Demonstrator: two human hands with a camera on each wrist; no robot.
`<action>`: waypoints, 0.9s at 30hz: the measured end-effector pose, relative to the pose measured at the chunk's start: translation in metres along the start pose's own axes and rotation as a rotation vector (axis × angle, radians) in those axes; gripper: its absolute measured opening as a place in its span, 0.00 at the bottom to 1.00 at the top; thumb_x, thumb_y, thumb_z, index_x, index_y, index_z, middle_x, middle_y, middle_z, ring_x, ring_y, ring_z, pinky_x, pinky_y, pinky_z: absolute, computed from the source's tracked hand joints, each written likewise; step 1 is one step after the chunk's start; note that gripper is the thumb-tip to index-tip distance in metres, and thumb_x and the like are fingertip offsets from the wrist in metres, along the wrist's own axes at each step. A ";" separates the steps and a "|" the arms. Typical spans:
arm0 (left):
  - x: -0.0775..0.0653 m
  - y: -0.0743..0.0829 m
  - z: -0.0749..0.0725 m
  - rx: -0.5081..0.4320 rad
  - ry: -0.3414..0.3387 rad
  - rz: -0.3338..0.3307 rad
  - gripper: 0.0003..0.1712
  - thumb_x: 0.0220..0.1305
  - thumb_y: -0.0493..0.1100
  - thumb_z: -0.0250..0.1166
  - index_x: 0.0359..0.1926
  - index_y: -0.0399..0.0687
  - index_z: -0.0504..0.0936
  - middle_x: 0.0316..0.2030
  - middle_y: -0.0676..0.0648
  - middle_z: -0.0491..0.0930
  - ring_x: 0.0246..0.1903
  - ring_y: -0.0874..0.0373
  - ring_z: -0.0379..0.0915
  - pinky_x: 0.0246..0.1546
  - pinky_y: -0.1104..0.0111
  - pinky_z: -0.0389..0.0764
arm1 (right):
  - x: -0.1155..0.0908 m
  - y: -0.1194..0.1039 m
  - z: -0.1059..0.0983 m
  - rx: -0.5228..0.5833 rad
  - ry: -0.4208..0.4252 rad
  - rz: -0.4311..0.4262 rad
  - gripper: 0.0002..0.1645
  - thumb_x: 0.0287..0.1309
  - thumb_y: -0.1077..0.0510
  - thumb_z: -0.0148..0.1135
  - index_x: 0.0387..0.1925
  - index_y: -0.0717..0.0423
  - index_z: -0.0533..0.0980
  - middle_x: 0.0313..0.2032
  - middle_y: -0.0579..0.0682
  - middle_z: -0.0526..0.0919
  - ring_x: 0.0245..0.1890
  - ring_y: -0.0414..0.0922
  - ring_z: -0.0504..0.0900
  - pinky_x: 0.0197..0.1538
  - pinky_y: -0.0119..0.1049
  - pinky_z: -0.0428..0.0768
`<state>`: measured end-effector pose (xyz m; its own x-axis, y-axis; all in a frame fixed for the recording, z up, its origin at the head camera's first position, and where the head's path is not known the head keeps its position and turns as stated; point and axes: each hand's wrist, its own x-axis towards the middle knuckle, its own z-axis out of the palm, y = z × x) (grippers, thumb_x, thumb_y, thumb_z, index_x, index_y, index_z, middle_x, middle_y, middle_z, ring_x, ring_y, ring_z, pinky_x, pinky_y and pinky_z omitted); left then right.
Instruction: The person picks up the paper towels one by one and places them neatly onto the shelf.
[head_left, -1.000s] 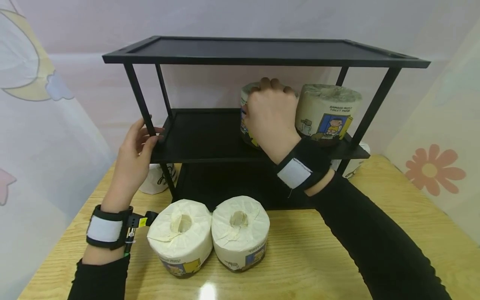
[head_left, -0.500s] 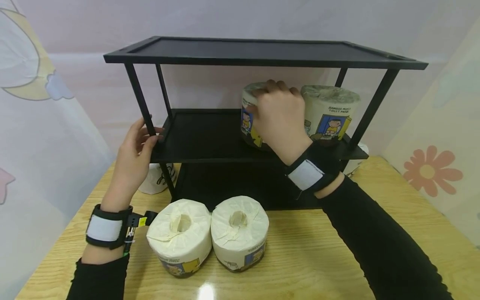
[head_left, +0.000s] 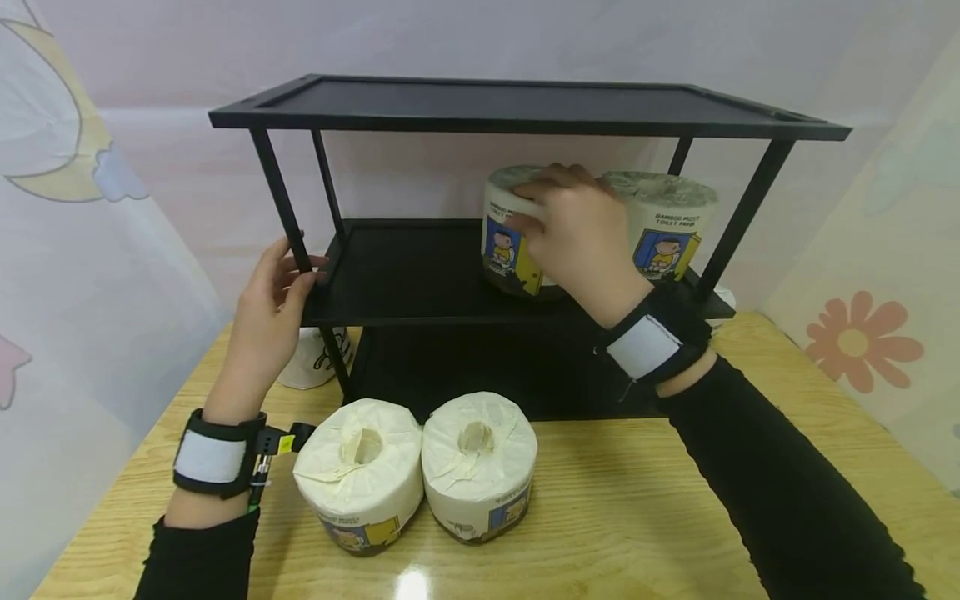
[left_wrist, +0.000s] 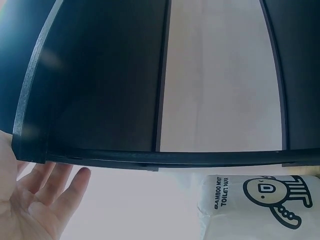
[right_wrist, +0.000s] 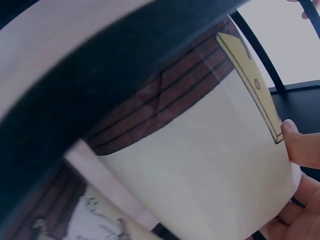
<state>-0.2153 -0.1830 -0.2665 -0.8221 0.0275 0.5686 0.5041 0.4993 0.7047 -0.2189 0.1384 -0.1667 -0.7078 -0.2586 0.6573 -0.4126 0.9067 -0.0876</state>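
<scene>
My right hand (head_left: 581, 229) holds a paper-wrapped toilet roll (head_left: 510, 229) upright on the middle shelf (head_left: 405, 267) of a black rack. Its thumb (right_wrist: 300, 147) presses the roll's side while the fingers reach over the top; the hand hides the roll's right part. A second toilet roll (head_left: 675, 217) stands just right of it, partly covered by the hand. At the rack's left front post (head_left: 276, 192), my left hand (head_left: 262, 317) grips the frame, thumb in front and fingers behind. In the left wrist view, spread fingers (left_wrist: 60, 195) show past the shelf's edge.
Two more wrapped rolls, a left one (head_left: 375, 492) and a right one (head_left: 480, 467), touch on the wooden table (head_left: 637, 533) before the rack. Another roll (head_left: 311, 358) shows behind its left side. The top shelf (head_left: 495, 102) overhangs the right hand.
The held roll has turned, bringing its blue and yellow picture round to the front. My right hand and wrist have swung to the right. The left hand has stayed put.
</scene>
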 end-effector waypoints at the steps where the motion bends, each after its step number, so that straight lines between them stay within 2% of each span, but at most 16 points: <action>1: 0.000 0.000 0.000 -0.001 0.000 0.000 0.30 0.77 0.37 0.50 0.76 0.54 0.57 0.59 0.38 0.75 0.59 0.43 0.72 0.64 0.49 0.69 | 0.000 0.002 -0.001 0.017 -0.008 0.006 0.21 0.62 0.51 0.68 0.53 0.56 0.83 0.54 0.55 0.82 0.56 0.54 0.77 0.56 0.56 0.75; 7: 0.001 0.000 0.000 -0.005 0.001 0.003 0.30 0.77 0.37 0.50 0.76 0.54 0.58 0.58 0.39 0.75 0.58 0.44 0.72 0.63 0.49 0.69 | -0.001 0.012 -0.002 0.110 -0.029 0.028 0.20 0.62 0.53 0.69 0.54 0.56 0.83 0.53 0.54 0.82 0.56 0.53 0.76 0.56 0.52 0.75; 15: 0.002 -0.002 0.000 -0.010 -0.002 0.000 0.30 0.77 0.36 0.50 0.76 0.54 0.57 0.59 0.38 0.74 0.59 0.43 0.72 0.63 0.48 0.69 | -0.003 0.027 0.001 0.220 -0.011 -0.023 0.19 0.61 0.55 0.70 0.53 0.57 0.83 0.51 0.54 0.83 0.55 0.53 0.76 0.56 0.49 0.74; 20: 0.002 -0.001 0.001 -0.010 -0.005 -0.001 0.30 0.77 0.37 0.49 0.76 0.54 0.56 0.59 0.38 0.74 0.59 0.43 0.72 0.64 0.48 0.68 | -0.006 0.034 0.003 0.233 0.005 -0.064 0.19 0.62 0.57 0.68 0.53 0.58 0.82 0.51 0.54 0.83 0.56 0.53 0.77 0.57 0.50 0.74; 27: 0.003 -0.002 0.001 -0.010 -0.006 -0.006 0.30 0.78 0.37 0.49 0.76 0.55 0.56 0.60 0.38 0.74 0.59 0.43 0.71 0.63 0.47 0.68 | -0.008 0.037 0.003 0.239 0.016 -0.067 0.16 0.64 0.60 0.66 0.53 0.59 0.81 0.51 0.55 0.82 0.56 0.53 0.77 0.56 0.51 0.76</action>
<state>-0.2191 -0.1835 -0.2668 -0.8267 0.0302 0.5618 0.5020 0.4905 0.7123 -0.2300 0.1731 -0.1774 -0.6658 -0.3084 0.6794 -0.5835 0.7827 -0.2165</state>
